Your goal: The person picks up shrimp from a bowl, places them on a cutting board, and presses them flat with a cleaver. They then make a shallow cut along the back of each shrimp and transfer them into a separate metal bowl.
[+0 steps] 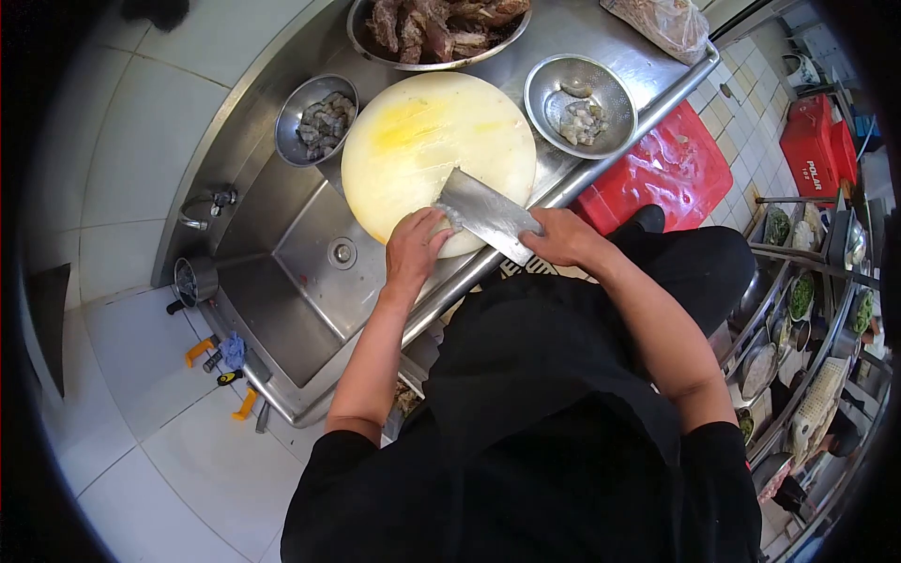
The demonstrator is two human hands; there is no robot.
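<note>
A round white cutting board (413, 169) with yellow stains lies in front of me. My right hand (563, 238) is closed around the handle of a cleaver (488, 216), whose broad blade reaches over the board's near right part. At the board's near edge, my left hand (414, 246) has its fingertips closed on a small greyish shrimp (450, 219), right beside the blade. The fingers partly cover the shrimp. Left of the board, a metal bowl (290, 150) holds grey shrimp. To the right stands a perforated metal bowl (621, 133) with a few shrimp pieces.
A large bowl (441, 66) of dark brown meat stands behind the board. A plastic bag (671, 28) lies at the far right of the counter. A steel sink (305, 272) is at left, and a red surface (676, 169) below right. Shelves with food trays (798, 375) stand farther right.
</note>
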